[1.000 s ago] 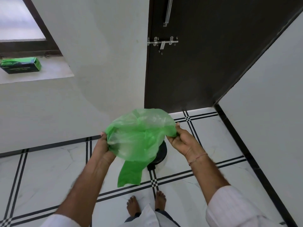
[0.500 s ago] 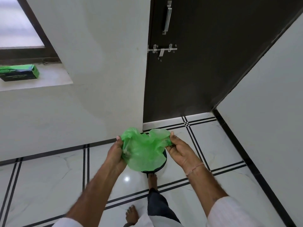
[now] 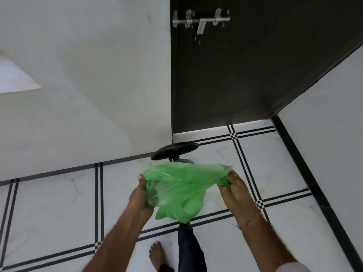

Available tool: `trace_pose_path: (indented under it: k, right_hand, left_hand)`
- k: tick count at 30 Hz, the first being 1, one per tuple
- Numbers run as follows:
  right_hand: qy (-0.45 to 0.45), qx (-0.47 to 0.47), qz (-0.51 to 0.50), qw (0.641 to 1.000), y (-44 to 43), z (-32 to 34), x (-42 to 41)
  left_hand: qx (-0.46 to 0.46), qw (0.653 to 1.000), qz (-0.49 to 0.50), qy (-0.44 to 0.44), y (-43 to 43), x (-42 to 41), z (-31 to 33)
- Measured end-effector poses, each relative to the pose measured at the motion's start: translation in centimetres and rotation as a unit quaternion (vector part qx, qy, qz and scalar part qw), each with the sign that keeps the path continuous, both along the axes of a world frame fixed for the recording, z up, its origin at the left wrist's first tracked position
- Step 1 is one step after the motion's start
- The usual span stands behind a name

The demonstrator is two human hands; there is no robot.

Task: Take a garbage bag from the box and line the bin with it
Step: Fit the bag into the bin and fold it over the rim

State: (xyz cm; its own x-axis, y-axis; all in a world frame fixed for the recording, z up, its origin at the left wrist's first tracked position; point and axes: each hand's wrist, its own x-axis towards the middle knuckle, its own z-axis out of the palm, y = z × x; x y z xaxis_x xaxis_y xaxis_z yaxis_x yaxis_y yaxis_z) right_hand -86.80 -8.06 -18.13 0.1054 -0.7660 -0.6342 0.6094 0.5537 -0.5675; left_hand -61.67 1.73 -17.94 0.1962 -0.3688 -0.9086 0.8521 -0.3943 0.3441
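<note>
The floor, white marble-look tile crossed by paired black lines, filled the lower half of the view, and a pale wall rose behind it from 9 to 12 o'clock. A dark door stood at 12 to 1 o'clock, shut against the floor edge, with a steel latch high on it. Both bare forearms reached in from 6 o'clock toward the centre. Between them hung the green bag, thin and see-through, its mouth stretched wide from side to side and its closed end drooping toward 6 o'clock. The left hand held the bag's 9 o'clock edge, fingers curled shut inside the film with the thumb outside on the rim. The right hand pinched the 3 o'clock edge, fingers closed on a bunched fold. Behind the bag, toward 12 o'clock, the bin was mostly hidden; only a grey piece of it showed, with its black lid tilted up above it. The bag was held above and just in front of the bin; I could not tell whether it touched it. A dark trouser leg stretched forward beneath the bag, its foot hidden, and a bare foot stood on the floor at 6 o'clock.
</note>
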Motion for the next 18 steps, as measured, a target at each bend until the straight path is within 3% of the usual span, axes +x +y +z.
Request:
trace_pose_path:
  k: [8, 12, 15, 18]
  right_hand:
    - [0.008, -0.026, 0.032, 0.999, -2.9, -10.7, -0.7]
    - [0.023, -0.034, 0.073, 0.996, -3.8, -18.6, -0.1]
    - [0.013, -0.046, 0.081, 0.996, -4.4, -23.5, -0.1]
    - [-0.014, -0.035, 0.049, 0.998, -5.7, -26.4, 0.0]
  left_hand:
    - [0.02, 0.999, -0.032, 0.0, -3.8, -3.1, -12.2]
    - [0.038, 0.994, -0.074, -0.073, -5.5, -3.8, -19.5]
    - [0.042, 0.995, -0.043, -0.076, -5.4, -3.9, -24.7]
    - [0.013, 1.0, -0.009, -0.02, -6.0, -3.3, -27.0]
